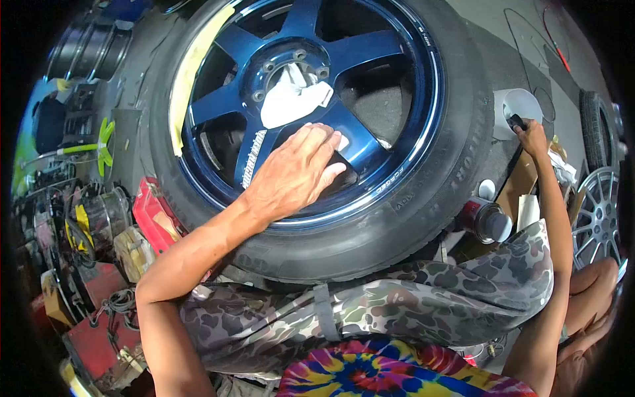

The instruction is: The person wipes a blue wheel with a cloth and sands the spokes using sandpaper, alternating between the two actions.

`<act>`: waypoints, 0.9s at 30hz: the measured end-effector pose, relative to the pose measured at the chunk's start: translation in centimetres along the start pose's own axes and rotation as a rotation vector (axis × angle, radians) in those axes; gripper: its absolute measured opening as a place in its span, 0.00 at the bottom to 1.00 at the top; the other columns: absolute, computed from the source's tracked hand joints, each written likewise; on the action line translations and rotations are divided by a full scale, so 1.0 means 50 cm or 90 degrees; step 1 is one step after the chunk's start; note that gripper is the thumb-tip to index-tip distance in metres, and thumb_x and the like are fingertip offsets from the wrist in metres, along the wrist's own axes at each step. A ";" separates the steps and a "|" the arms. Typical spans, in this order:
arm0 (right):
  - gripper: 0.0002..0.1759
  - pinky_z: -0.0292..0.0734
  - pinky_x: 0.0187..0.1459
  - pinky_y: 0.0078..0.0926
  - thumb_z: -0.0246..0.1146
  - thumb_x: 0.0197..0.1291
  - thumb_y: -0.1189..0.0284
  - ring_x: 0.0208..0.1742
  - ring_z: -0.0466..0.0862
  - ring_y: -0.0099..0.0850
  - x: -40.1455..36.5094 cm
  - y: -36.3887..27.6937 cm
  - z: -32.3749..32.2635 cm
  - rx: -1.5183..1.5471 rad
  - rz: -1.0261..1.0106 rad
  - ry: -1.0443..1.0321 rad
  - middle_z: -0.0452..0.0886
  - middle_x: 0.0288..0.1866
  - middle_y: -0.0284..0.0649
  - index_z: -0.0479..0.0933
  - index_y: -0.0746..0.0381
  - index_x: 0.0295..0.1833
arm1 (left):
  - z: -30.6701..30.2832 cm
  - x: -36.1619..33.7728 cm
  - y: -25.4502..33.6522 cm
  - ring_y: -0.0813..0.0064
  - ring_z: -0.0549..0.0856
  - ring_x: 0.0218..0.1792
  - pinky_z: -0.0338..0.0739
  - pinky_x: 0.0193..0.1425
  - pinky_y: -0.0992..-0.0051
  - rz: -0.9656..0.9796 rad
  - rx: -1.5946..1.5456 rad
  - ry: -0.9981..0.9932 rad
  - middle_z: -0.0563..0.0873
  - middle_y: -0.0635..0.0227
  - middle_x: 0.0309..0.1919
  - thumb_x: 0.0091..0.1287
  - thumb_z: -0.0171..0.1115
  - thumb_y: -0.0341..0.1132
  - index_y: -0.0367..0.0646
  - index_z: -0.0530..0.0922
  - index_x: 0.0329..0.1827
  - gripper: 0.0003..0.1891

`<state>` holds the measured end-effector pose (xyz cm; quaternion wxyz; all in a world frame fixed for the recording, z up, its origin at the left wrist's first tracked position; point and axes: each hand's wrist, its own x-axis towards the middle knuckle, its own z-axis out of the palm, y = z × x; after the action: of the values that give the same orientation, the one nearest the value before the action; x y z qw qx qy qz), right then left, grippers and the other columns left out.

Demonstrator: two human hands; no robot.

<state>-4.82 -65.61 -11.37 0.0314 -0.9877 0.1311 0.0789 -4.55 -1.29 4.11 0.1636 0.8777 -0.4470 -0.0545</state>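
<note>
A blue multi-spoke wheel rim (367, 53) sits inside a black tire (463, 126) in front of my knees. My left hand (297, 169) lies over a lower spoke, fingers stretched out and thumb apart, with a small white patch at the fingertips. Just above it, a crumpled white cloth (291, 102) rests on the hub. Yellow tape (192, 79) runs along the rim's left edge. At the right, my right hand (532, 137) pinches a small black object (516, 122) at the mouth of a white cup (504, 102); its exact kind I cannot tell.
A red can (483, 220) stands by the tire's lower right, near cardboard (518, 182). Further right are a silver wheel (598, 215) and another person's bent leg (592, 284). Tools, a red box (157, 212) and cables crowd the left; a cord (519, 46) crosses the floor.
</note>
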 end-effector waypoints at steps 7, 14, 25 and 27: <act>0.23 0.83 0.58 0.55 0.74 0.67 0.59 0.53 0.89 0.61 -0.013 0.007 0.021 -0.033 -0.003 0.065 0.90 0.48 0.61 0.89 0.64 0.59 | 0.007 -0.002 0.006 0.49 0.82 0.63 0.79 0.71 0.57 0.025 -0.001 0.023 0.81 0.50 0.62 0.75 0.70 0.38 0.31 0.77 0.70 0.26; 0.23 0.82 0.59 0.55 0.73 0.69 0.57 0.54 0.89 0.61 -0.016 0.015 0.027 -0.051 -0.014 0.080 0.90 0.50 0.61 0.89 0.64 0.59 | 0.008 -0.008 0.032 0.50 0.83 0.62 0.79 0.70 0.56 0.063 -0.005 0.041 0.82 0.49 0.60 0.75 0.70 0.39 0.29 0.80 0.67 0.25; 0.24 0.82 0.61 0.56 0.72 0.70 0.58 0.56 0.88 0.62 -0.019 0.024 0.035 -0.056 -0.020 0.093 0.90 0.52 0.62 0.87 0.63 0.63 | 0.002 -0.013 -0.020 0.51 0.84 0.61 0.81 0.68 0.60 0.029 0.004 0.038 0.83 0.51 0.60 0.75 0.69 0.35 0.33 0.79 0.68 0.22; 0.24 0.82 0.61 0.56 0.71 0.70 0.58 0.57 0.88 0.62 -0.023 0.014 0.029 -0.054 -0.021 0.100 0.89 0.53 0.62 0.87 0.63 0.63 | 0.001 -0.013 -0.015 0.51 0.84 0.61 0.81 0.68 0.59 0.032 0.007 0.034 0.83 0.51 0.59 0.75 0.70 0.35 0.32 0.79 0.68 0.22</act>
<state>-6.32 -65.88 -12.62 -0.0196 -0.9933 0.1133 0.0059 -4.36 -0.37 3.75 0.1720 0.8684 -0.4645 -0.0243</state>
